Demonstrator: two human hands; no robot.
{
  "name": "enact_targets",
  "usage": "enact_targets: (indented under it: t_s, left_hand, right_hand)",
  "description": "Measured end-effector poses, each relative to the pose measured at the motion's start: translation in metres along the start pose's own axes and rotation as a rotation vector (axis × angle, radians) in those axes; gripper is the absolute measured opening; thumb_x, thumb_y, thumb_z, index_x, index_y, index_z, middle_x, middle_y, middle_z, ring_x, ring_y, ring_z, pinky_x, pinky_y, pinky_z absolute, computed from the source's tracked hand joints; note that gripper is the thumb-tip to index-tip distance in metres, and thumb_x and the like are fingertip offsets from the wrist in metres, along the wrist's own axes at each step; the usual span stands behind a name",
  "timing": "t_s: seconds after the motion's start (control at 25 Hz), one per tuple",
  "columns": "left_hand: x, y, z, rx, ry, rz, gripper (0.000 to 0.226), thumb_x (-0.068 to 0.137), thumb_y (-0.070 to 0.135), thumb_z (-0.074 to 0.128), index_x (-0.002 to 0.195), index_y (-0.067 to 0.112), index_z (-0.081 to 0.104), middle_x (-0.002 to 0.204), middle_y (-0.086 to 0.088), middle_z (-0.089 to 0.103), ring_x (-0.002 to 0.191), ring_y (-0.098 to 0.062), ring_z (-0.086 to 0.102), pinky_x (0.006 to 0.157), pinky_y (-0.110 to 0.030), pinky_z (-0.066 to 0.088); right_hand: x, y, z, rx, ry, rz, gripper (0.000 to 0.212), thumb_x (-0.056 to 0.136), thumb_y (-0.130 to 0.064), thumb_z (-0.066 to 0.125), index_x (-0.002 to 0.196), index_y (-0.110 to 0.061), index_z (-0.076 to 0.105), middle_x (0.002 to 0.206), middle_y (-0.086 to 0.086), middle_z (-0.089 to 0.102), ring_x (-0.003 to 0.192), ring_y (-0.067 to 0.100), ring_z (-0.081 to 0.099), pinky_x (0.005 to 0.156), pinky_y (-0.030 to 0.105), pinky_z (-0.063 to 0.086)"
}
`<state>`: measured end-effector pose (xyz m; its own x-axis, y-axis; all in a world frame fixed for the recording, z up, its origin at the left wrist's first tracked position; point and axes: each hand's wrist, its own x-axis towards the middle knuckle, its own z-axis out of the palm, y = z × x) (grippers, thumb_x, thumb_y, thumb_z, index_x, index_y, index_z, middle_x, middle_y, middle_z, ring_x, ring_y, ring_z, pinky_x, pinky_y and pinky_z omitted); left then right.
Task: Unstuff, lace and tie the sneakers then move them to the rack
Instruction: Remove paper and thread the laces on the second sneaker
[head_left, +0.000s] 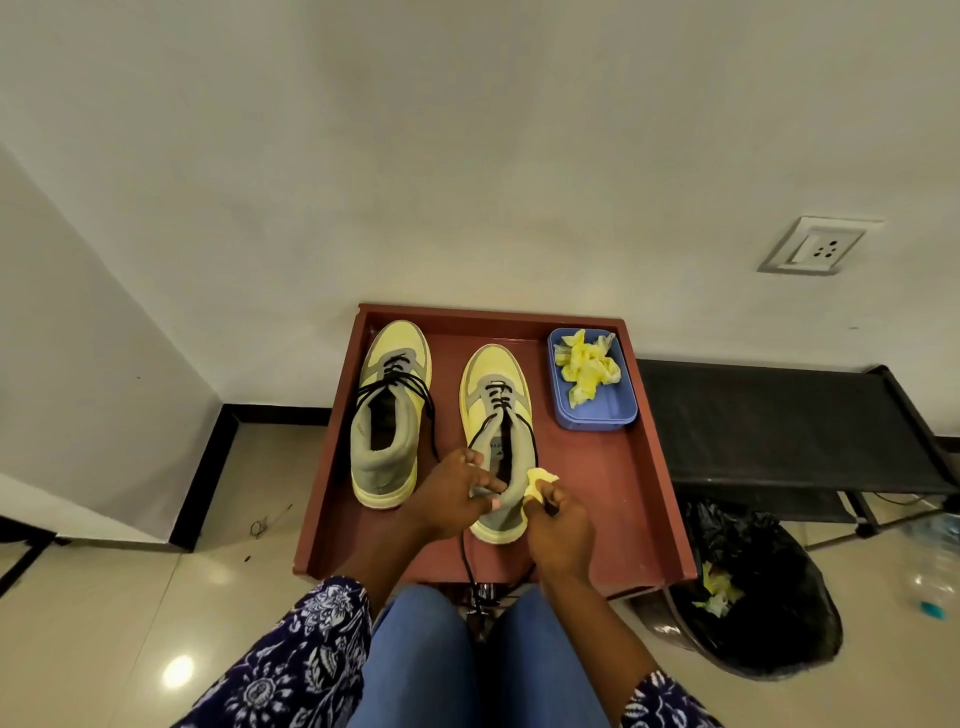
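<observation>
I see a black rack (779, 421) against the wall, right of a red-brown tray (644, 467). Two yellow-grey sneakers stand toes-to-wall in the tray: the left sneaker (387, 415) with loose black laces, and the right sneaker (498, 415) nearer me. A blue tub (592, 413) beside them holds crumpled yellow paper. My left hand (452, 493) grips the right sneaker's heel collar; my right hand (558, 525) pinches a yellow paper wad (537, 480) at its opening.
</observation>
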<state>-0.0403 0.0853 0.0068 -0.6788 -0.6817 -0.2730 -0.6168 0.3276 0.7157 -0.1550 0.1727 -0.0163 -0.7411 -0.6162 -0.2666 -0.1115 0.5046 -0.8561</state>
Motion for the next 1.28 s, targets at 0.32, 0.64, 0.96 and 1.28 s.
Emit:
enact_targets:
  t_s: [0.32, 0.64, 0.96, 1.28]
  left_hand:
    - [0.012, 0.005, -0.002, 0.024, 0.105, -0.025, 0.03, 0.089, 0.018, 0.059, 0.117, 0.008, 0.063, 0.138, -0.014, 0.043, 0.131, -0.019, 0.039, 0.085, -0.008, 0.022]
    - [0.021, 0.014, -0.01, -0.029, 0.163, -0.074, 0.022, 0.086, 0.013, 0.062, 0.103, 0.001, 0.07, 0.12, -0.018, 0.061, 0.112, -0.024, 0.055, 0.069, -0.005, 0.026]
    - [0.022, 0.016, -0.014, 0.002, 0.125, -0.088, 0.02, 0.086, 0.014, 0.062, 0.1, 0.002, 0.07, 0.115, -0.015, 0.063, 0.109, -0.023, 0.057, 0.073, -0.013, 0.032]
    - [0.02, 0.02, -0.016, -0.011, 0.118, -0.112, 0.02, 0.086, 0.013, 0.062, 0.101, 0.002, 0.069, 0.12, -0.015, 0.061, 0.112, -0.023, 0.056, 0.07, -0.01, 0.029]
  right_hand:
    - [0.022, -0.012, 0.008, 0.067, 0.011, 0.029, 0.028, 0.084, -0.003, 0.062, 0.113, -0.001, 0.065, 0.114, 0.013, 0.067, 0.107, 0.026, 0.062, 0.094, 0.033, 0.049]
    - [-0.002, -0.005, 0.029, 0.144, 0.168, 0.072, 0.02, 0.081, -0.001, 0.067, 0.1, 0.003, 0.068, 0.099, 0.014, 0.066, 0.093, 0.023, 0.063, 0.08, 0.024, 0.046]
    - [-0.008, 0.007, 0.031, -0.087, 0.102, -0.247, 0.006, 0.076, 0.008, 0.066, 0.08, 0.007, 0.071, 0.076, 0.005, 0.054, 0.071, 0.022, 0.058, 0.058, 0.001, 0.037]
    - [0.003, 0.028, 0.011, -0.42, -0.138, -0.571, 0.017, 0.067, 0.005, 0.066, 0.081, -0.001, 0.073, 0.079, 0.012, 0.068, 0.07, 0.023, 0.066, 0.07, 0.008, 0.038]
